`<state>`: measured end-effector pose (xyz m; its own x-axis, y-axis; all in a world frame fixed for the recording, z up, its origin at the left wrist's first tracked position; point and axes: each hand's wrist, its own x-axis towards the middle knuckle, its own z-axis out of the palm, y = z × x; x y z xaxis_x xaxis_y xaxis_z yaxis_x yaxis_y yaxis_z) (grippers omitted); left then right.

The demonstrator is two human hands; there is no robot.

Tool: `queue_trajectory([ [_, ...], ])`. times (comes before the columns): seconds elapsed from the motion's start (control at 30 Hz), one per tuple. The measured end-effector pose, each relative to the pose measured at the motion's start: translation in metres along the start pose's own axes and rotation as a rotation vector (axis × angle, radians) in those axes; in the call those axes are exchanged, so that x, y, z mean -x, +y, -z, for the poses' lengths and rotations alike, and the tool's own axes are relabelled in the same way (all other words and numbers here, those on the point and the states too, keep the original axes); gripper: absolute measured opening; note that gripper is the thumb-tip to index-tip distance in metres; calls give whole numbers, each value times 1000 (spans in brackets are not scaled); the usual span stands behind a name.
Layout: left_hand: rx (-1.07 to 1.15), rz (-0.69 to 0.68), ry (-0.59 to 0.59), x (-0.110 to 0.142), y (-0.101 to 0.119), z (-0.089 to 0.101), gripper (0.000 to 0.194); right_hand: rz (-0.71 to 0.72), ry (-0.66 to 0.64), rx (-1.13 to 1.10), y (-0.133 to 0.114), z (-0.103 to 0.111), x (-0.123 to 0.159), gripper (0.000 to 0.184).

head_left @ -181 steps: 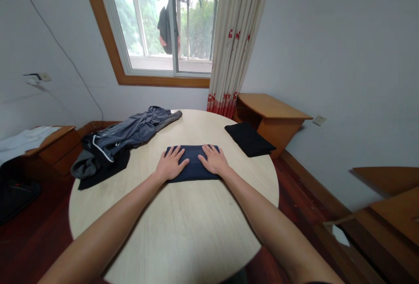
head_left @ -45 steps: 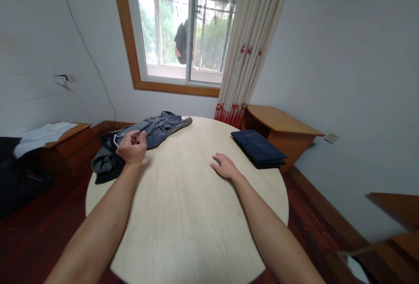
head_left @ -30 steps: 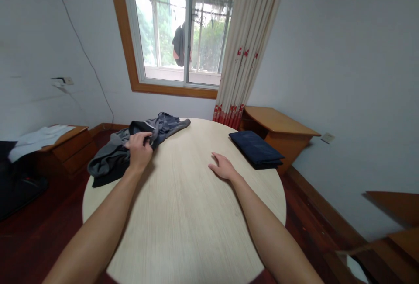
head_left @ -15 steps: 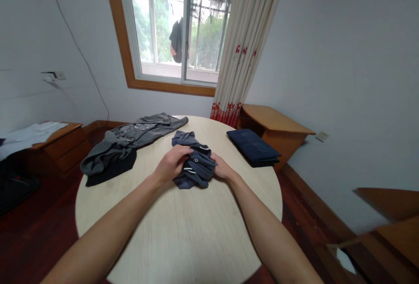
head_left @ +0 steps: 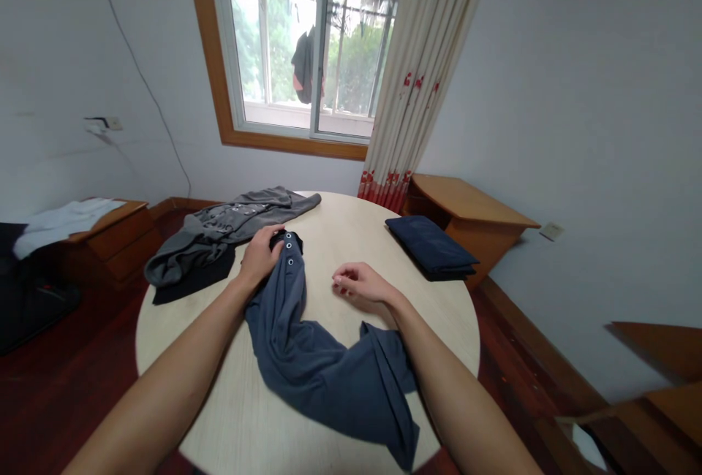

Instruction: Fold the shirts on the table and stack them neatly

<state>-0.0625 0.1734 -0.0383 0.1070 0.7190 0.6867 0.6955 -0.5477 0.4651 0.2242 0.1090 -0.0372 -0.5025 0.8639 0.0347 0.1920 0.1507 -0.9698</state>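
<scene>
Handling of soft clothing on a round table (head_left: pixel 340 237). The blue-grey garment (head_left: pixel 329 373) lies rumpled on the table, curving from the left hand (head_left: pixel 260 254) toward the near right edge. Good practice, in this judgement: keep the end with the metal rings (head_left: pixel 289 245) pinched at its edge, bring the second hand onto a matching edge, and draw the two apart low over the surface, so that creases open without the cloth twisting; the bend at the near side probably needs most smoothing. Left hand: palm down, reaching forward at left, fingers curled closed around the ringed end. Right hand (head_left: pixel 362 283): fingers loosely bent and partly open, nothing visible in them, above the bare middle of the table; its forearm slants past the garment's right end, contact uncertain.
</scene>
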Motion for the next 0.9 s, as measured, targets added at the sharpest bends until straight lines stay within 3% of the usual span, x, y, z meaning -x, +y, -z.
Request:
queue_trajectory([
  [0.07,-83,88,-74,1,-2,-2,43,-12,76,94,12,5,-4,41],
  [0.2,-356,299,-242,5,-10,-1,47,-28,84,159,24,6,-8,41],
  [0.3,-458,360,-296,7,-15,-2,44,-10,79,222,24,0,-10,40],
  [0.4,-412,368,-347,8,-12,-6,36,-1,78,244,26,-5,-12,41],
  [0.5,-164,250,-405,9,6,-10,30,14,141,205,32,-6,-15,48],
  [0.63,253,-103,-371,13,45,-11,30,-4,255,-9,35,-6,-19,67],
  [0.73,348,-238,-332,16,65,-9,35,-39,139,-189,30,-4,-17,68],
  [0.83,333,-235,-285,16,68,-6,33,4,-22,-283,22,-1,-13,61],
  [0.9,302,-235,-252,14,64,-3,31,47,-35,-319,18,1,-11,60],
])
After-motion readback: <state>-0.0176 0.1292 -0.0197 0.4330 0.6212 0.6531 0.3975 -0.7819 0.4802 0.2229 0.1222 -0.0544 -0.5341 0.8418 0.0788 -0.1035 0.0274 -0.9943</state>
